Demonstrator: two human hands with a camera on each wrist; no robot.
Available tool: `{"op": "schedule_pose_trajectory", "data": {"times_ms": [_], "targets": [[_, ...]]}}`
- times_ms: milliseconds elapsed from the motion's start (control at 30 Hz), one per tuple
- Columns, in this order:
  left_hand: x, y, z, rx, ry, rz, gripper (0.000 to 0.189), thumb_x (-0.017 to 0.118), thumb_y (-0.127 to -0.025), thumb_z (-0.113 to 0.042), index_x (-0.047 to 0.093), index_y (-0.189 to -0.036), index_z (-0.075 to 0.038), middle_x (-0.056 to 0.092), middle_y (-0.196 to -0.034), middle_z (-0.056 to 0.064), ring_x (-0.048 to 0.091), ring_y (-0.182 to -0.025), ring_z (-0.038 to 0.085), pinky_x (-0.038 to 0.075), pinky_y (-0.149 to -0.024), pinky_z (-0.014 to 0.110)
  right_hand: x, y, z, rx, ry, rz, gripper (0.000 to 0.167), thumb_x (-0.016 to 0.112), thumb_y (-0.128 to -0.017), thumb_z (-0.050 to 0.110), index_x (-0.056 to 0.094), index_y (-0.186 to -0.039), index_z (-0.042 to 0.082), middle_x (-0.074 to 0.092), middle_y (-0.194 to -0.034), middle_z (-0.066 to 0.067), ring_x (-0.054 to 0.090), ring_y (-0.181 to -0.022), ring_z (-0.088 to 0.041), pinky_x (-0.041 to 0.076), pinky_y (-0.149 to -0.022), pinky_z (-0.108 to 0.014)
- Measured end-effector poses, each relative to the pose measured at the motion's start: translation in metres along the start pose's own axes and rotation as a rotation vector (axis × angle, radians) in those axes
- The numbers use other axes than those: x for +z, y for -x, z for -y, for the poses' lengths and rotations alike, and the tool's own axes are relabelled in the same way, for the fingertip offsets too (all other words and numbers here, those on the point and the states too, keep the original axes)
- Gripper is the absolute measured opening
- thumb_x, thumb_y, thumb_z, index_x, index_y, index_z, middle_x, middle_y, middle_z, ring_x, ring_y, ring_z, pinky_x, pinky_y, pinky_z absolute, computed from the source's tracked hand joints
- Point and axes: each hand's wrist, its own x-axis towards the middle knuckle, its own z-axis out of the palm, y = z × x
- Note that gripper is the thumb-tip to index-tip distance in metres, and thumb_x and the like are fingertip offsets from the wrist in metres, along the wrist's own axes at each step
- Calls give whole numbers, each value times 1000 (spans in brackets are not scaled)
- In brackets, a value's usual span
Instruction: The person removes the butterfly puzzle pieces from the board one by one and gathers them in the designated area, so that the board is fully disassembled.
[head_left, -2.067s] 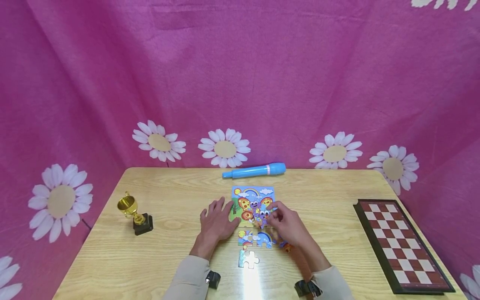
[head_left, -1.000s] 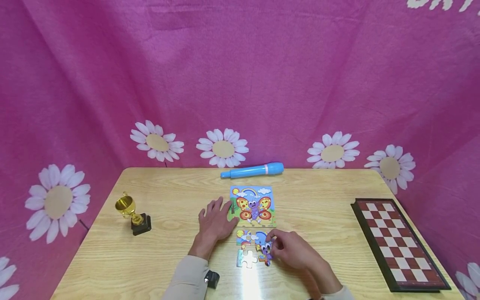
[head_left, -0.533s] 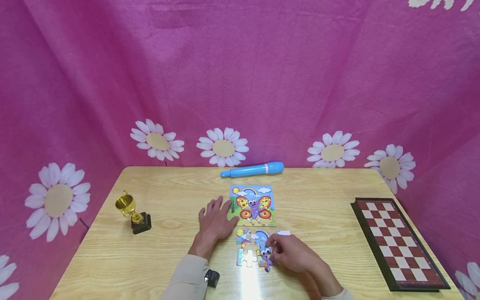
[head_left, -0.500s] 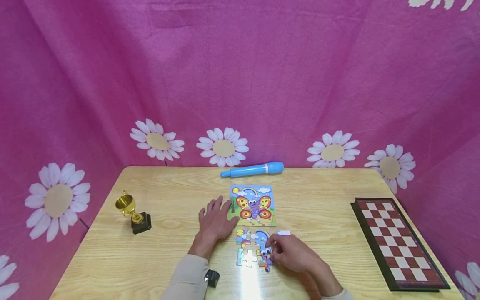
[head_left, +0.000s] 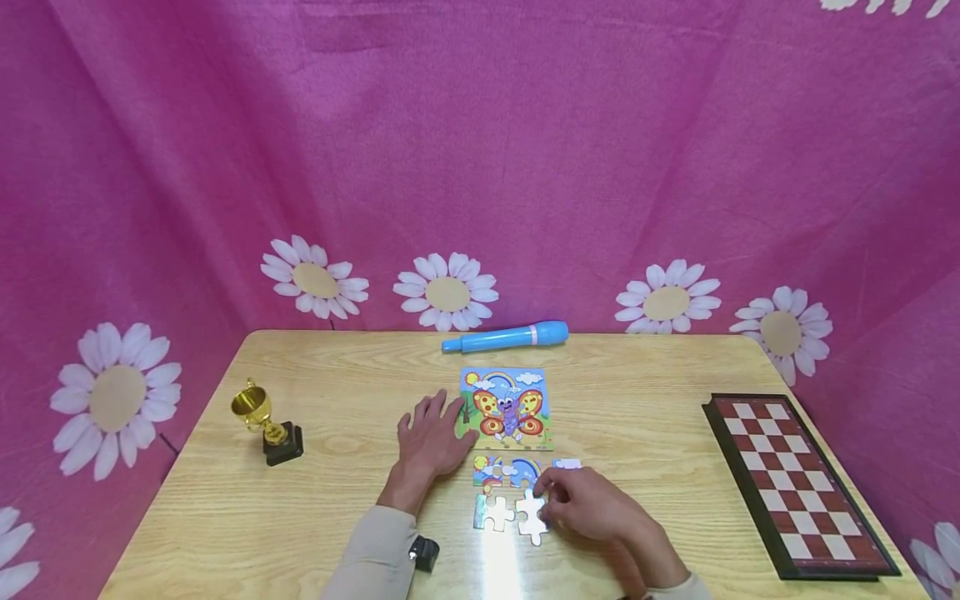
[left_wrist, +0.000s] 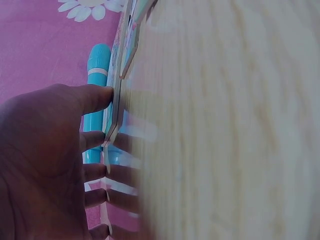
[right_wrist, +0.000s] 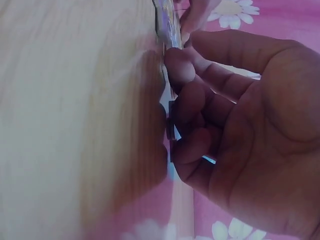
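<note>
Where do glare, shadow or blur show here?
Head view: glare streaks the near tabletop and whitens the jigsaw piece at the right hand; left wrist view: tabletop blurred, left hand dim; right wrist view: brownish shadow across the tabletop.

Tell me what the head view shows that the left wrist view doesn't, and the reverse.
Only the head view: the gold trophy and the checkered board. Only the left wrist view: the palm side of the left hand, with its fingers mirrored in the tabletop. Both: that hand, the tabletop, the blue microphone, the puzzle board and the pink flowered cloth.
</note>
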Motion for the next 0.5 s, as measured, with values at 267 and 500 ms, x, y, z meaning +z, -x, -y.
{"op": "schedule_pose_trajectory", "data": {"times_ms": [267,500], "targets": [[-1,-1,0,0,0,-5,59,54,-91,-48,47,-143,-22,32,-156,10,28,-143,35,24,-110,63,-6,-3,0,13,-31,-60,12,64,-87,14,67,-96,22,52,-67,10,45,-58,-2,39,-55,-21],[1,-1,0,1,4,-4,59,54,-91,-48,47,-143,-22,33,-156,10,28,-142,36,23,-110,63,-10,-19,-7,52,-58,-225,11,65,-88,12,69,-97,16,56,-72,8,50,-62,-5,43,-59,-21]]}}
